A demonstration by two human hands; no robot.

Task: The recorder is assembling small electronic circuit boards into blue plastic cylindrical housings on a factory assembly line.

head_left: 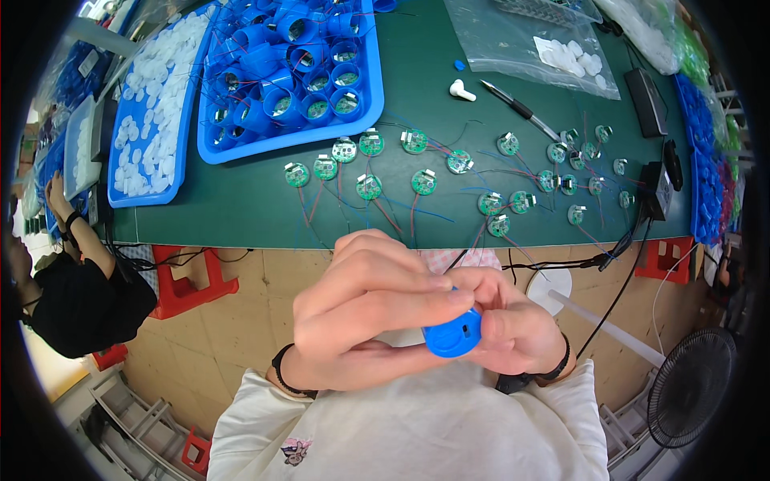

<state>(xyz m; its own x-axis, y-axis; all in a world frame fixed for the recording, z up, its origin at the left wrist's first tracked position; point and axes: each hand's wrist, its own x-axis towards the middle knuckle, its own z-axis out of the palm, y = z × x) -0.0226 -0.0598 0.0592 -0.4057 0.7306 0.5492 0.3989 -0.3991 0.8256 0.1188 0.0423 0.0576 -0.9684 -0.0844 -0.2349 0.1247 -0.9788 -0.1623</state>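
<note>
Between both my hands, in front of my chest, is a small round blue plastic housing with a dark slot in its face. My left hand closes on it from the left, thumb and index finger pressed at its upper edge. From the right, my right hand grips it with the thumb on its side. What lies behind the fingers is hidden. On the green table just beyond, several small green circuit boards with thin red and blue wires lie scattered.
A blue tray of blue cups with boards stands at the back left, beside a blue tray of white discs. A pen, a white plastic piece and a clear bag lie farther back. A fan stands right; another person sits left.
</note>
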